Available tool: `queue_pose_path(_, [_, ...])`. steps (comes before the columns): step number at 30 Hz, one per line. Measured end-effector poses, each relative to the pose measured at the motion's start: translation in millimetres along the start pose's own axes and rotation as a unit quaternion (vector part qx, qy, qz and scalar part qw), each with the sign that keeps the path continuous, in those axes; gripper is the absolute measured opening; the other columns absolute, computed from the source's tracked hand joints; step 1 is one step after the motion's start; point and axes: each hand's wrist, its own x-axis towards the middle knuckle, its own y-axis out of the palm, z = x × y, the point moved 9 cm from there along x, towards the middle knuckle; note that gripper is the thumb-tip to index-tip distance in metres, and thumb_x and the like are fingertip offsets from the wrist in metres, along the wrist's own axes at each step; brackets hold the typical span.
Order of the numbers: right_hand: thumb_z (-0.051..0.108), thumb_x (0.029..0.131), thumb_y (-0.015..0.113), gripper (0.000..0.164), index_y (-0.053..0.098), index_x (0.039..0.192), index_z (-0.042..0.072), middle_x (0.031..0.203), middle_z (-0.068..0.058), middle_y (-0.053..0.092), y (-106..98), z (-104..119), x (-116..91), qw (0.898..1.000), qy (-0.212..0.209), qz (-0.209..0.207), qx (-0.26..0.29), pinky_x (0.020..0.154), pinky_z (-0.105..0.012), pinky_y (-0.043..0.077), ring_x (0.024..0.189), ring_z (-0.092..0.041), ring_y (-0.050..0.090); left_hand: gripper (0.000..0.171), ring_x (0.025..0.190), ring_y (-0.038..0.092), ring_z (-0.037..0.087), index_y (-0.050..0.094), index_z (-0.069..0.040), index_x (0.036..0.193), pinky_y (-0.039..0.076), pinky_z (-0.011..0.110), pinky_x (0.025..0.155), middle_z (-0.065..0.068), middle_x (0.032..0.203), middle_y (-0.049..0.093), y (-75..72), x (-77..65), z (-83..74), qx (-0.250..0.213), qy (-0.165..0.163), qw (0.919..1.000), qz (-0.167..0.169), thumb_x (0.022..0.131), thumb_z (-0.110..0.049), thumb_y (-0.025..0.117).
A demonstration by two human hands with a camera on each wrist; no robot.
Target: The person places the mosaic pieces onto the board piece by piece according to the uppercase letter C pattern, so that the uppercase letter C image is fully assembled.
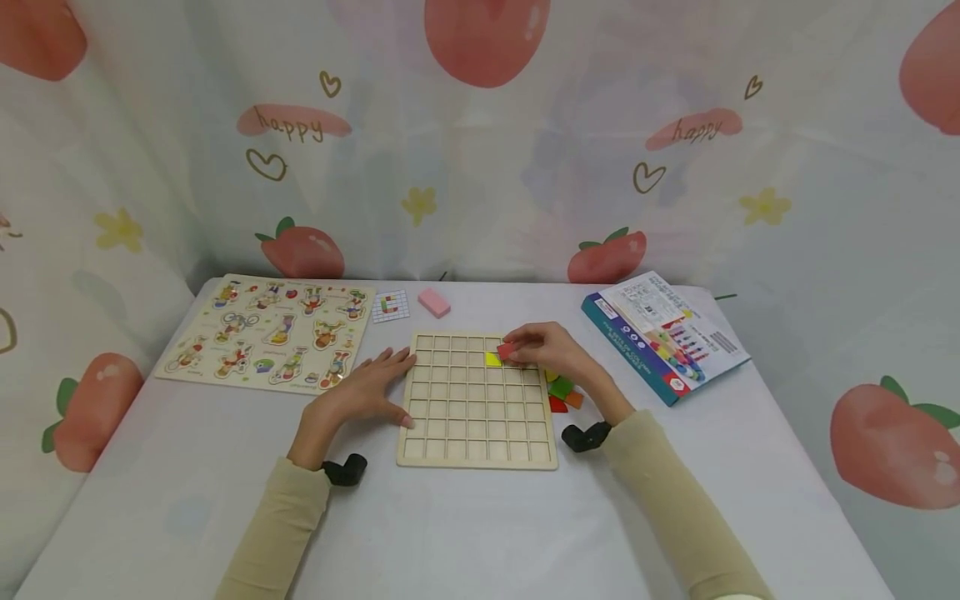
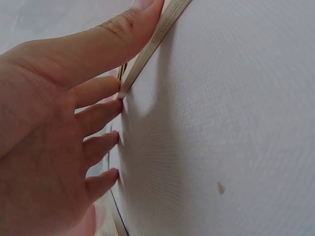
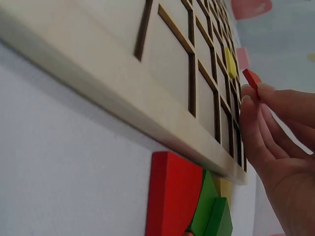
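Note:
A wooden grid board with square cells lies on the white table. My left hand rests at its left edge, thumb and fingertips touching the rim, fingers fairly straight. Between thumb and fingers, my right hand pinches a red tile over the upper right cells. Just left of that tile, a yellow tile sits in a cell. Beside the board's right edge lies a loose pile of colored tiles, with a green tile, a red tile and an orange tile showing, partly under my right wrist.
A board of cartoon animal pictures lies at the back left. Near it are a small pattern card and a pink block. A teal-edged box lies at the back right. Behind the table hangs a printed curtain.

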Motion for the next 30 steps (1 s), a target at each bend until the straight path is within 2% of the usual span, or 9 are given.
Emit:
queue_pose_path(11, [0.012, 0.095, 0.071, 0.033, 0.071, 0.128, 0.004, 0.118, -0.015, 0.074, 16.6, 16.1, 12.2, 0.999, -0.025, 0.024, 0.004, 0.090, -0.029, 0.059, 0.097, -0.021, 0.070, 0.107, 0.159, 0.009, 0.041, 0.031, -0.005, 0.161, 0.009, 0.060, 0.129, 0.016, 0.171, 0.021, 0.6, 0.5, 1.8, 0.000, 0.004, 1.0000, 0.003, 0.078, -0.037, 0.090])
queue_pose_path(16, [0.013, 0.094, 0.074, 0.031, 0.074, 0.124, 0.006, 0.118, -0.013, 0.074, 20.9, 22.1, 16.7, 0.999, -0.028, 0.021, -0.016, 0.084, -0.026, 0.056, 0.097, -0.021, 0.065, 0.106, 0.160, 0.009, 0.040, 0.032, -0.005, 0.161, 0.009, 0.060, 0.129, 0.015, 0.171, 0.021, -0.1, -0.1, 0.1, -0.006, 0.008, 0.9999, 0.000, 0.078, -0.036, 0.090])
queue_pose_path(30, [0.019, 0.089, 0.081, 0.029, 0.078, 0.116, 0.007, 0.107, -0.008, 0.076, 33.7, 30.9, 25.2, 0.997, -0.052, 0.017, -0.055, 0.082, -0.029, 0.054, 0.092, -0.019, 0.064, 0.107, 0.160, 0.008, 0.040, 0.031, -0.006, 0.162, 0.009, 0.059, 0.130, 0.014, 0.172, 0.020, 3.0, 2.4, 2.0, 0.002, -0.002, 1.0000, 0.007, 0.078, -0.038, 0.089])
